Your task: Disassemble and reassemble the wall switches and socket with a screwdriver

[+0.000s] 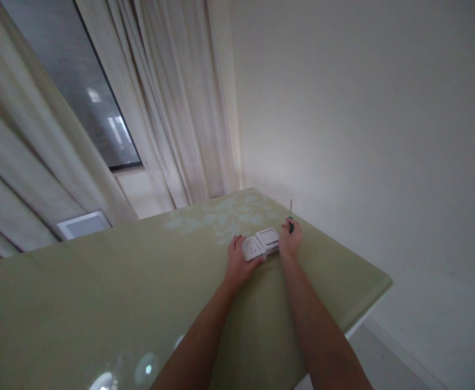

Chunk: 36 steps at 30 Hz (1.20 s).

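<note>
Two white wall plates lie side by side on the green table: a socket plate and a switch plate. My left hand rests on the table with its fingers wrapped round the socket plate's left side. My right hand sits just right of the switch plate, closed round a screwdriver with a green handle and a thin metal shaft pointing up.
The table's right edge drops off to a pale floor beside a plain white wall. Cream curtains and a dark window stand behind the table. A white flat panel lies past the table's far left edge.
</note>
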Each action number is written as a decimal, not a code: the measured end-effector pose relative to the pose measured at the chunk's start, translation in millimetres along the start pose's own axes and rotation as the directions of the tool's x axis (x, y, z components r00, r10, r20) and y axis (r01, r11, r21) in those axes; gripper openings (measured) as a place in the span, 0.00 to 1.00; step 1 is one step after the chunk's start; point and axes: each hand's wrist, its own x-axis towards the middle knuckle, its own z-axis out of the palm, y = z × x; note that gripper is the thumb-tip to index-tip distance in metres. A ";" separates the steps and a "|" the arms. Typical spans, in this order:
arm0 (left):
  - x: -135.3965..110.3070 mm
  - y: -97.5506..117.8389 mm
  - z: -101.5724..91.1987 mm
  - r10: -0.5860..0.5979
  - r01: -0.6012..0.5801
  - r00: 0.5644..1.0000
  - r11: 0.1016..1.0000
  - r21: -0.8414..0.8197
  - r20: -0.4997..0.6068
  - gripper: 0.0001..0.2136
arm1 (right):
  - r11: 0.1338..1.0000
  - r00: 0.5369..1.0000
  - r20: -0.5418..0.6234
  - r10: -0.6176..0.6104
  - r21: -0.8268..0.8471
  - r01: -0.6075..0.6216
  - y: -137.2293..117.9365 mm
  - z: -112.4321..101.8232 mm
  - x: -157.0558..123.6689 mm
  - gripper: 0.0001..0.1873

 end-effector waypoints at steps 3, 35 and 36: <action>-12.2 -1.2 -4.9 -0.018 0.016 0.998 1.000 -0.023 -0.068 0.48 | 0.991 0.992 -0.012 -0.126 0.048 0.127 -21.3 -1.3 -13.8 0.17; -120.6 -20.1 -211.5 -0.518 -0.073 0.835 0.229 -0.971 -0.186 0.21 | 0.779 0.209 0.889 -0.407 0.219 0.587 -50.3 36.0 -174.3 0.20; -122.3 -21.6 -222.8 -0.519 -0.134 0.828 0.184 -0.974 -0.212 0.20 | 0.772 0.195 0.896 -0.399 0.214 0.598 -50.0 35.8 -174.2 0.21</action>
